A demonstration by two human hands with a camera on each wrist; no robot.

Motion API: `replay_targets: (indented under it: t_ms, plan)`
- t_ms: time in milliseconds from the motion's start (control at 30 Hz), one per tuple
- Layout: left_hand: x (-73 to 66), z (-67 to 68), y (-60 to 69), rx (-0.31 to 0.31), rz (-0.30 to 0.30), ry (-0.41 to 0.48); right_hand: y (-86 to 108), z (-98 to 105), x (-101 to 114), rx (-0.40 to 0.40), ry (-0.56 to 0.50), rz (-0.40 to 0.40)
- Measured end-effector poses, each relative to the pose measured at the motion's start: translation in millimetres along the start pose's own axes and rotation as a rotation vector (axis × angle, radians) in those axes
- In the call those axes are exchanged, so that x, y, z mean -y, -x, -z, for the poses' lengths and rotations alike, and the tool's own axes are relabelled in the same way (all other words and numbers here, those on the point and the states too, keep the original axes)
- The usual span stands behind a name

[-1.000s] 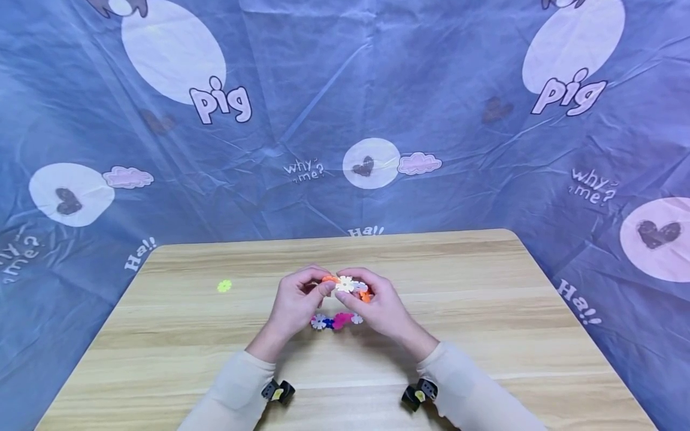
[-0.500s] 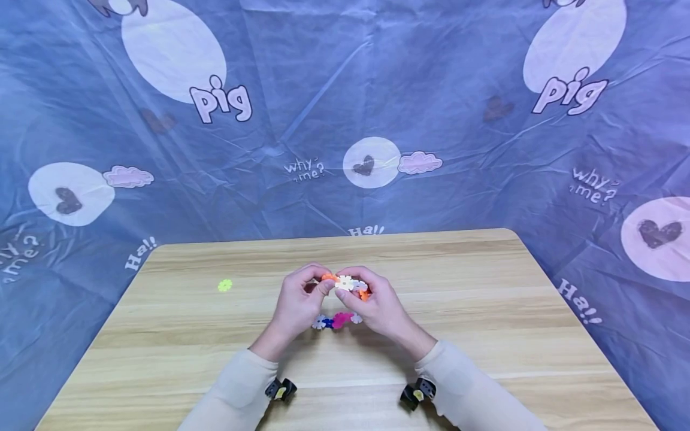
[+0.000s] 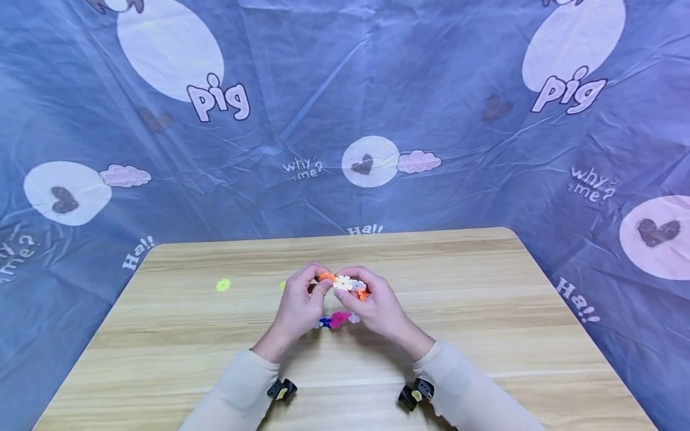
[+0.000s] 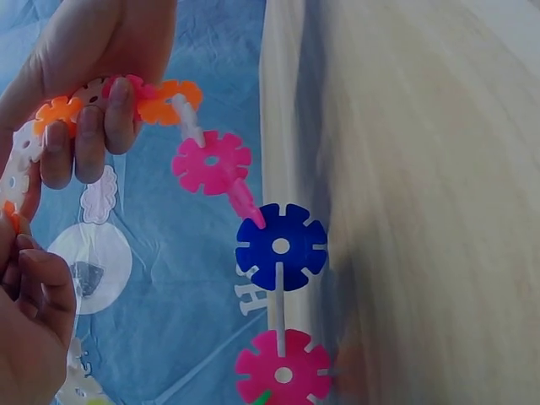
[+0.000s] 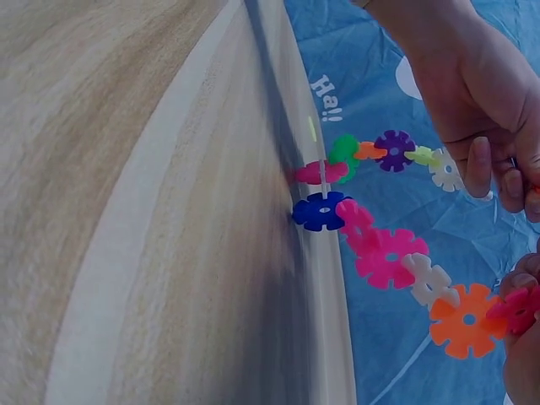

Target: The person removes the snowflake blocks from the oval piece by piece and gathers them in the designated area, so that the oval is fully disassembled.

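Both hands hold parts of one chain of slotted plastic snowflake discs point(image 3: 342, 283) above the table. My left hand point(image 3: 297, 302) pinches an orange disc point(image 3: 326, 277) between thumb and fingers. With curled fingers my right hand point(image 3: 377, 304) grips the chain by a white disc and a pink disc point(image 5: 516, 310). From the hands the chain hangs in a loop, with a blue disc point(image 4: 281, 246) and pink discs point(image 4: 212, 162) low down. A purple disc point(image 5: 394, 151) and a green disc point(image 5: 344, 155) show on its other side. The pinched joint is partly hidden by fingers.
A single yellow-green disc point(image 3: 223, 285) lies on the wooden table point(image 3: 458, 287) to the left of the hands. A blue printed cloth point(image 3: 302, 108) hangs behind the table. Small black cameras sit at both wrists.
Both hands keep their hold on the chain and shift only slightly. The chain's hanging part moves a little, and a yellow-green bit now shows left of my left hand.
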State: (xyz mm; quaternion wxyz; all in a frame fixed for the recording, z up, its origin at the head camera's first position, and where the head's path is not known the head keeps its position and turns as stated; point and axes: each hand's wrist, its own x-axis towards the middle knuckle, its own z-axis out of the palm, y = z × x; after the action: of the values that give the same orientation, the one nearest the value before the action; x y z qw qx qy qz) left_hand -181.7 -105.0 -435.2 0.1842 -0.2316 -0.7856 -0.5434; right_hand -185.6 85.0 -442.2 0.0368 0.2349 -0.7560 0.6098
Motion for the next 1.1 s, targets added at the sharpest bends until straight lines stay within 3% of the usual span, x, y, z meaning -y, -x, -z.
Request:
replay_targets:
  t_ms: [433,667,867,1100]
  plan:
    - [-1.3,10.8,3.1,-0.001,0.108,0.094,0.8,3,5,-0.003,-0.005,-0.049]
    - [-0.4,24.4,2.4,-0.003,0.115,0.17,3.5,9,4,-0.025,0.018,-0.062]
    - [0.8,34.0,2.5,-0.056,0.149,0.168,4.4,11,1,-0.028,0.035,-0.062]
    - [-0.2,43.4,2.5,-0.166,0.299,0.149,4.0,12,3,-0.025,0.032,-0.045]
